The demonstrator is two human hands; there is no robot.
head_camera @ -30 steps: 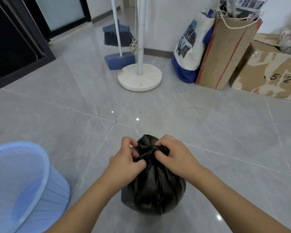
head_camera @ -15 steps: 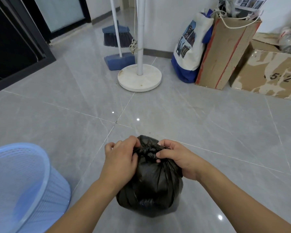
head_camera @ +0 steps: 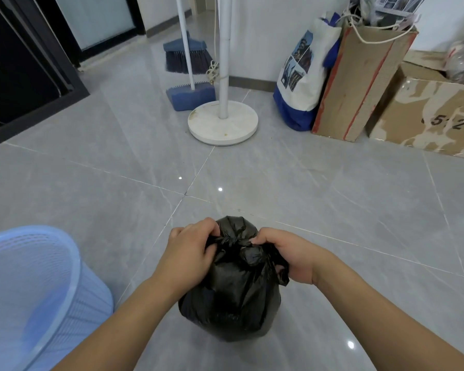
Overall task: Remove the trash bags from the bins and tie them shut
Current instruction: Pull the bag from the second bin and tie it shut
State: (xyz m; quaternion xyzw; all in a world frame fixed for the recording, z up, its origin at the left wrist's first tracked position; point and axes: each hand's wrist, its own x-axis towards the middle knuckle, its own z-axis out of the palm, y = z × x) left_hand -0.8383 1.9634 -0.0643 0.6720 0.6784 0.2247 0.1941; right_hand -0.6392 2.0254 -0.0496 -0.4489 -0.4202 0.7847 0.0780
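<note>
One bin's already sorted by the look of it: that pale blue perforated plastic bin (head_camera: 30,295) sits off to your left with no liner showing in the part you can see, so it's out of the way while you work. Next biggest is the full black plastic trash bag (head_camera: 231,298), parked upright on the grey tiled floor (head_camera: 118,199) right in front of you, well apart from the bin, which makes sense since the floor carries the weight and you've got both hands free for the top. Your left hand (head_camera: 190,258) is curled round one gathered tail of plastic and your right hand (head_camera: 287,258) is gripping the other, each off to its own side of the neck, so I'd guess you're pulling outward to cinch it. Smallest bit: the little twisted knot (head_camera: 235,241) between your fingers looks formed but maybe not fully snug, so one more tug wouldn't hurt.
</note>
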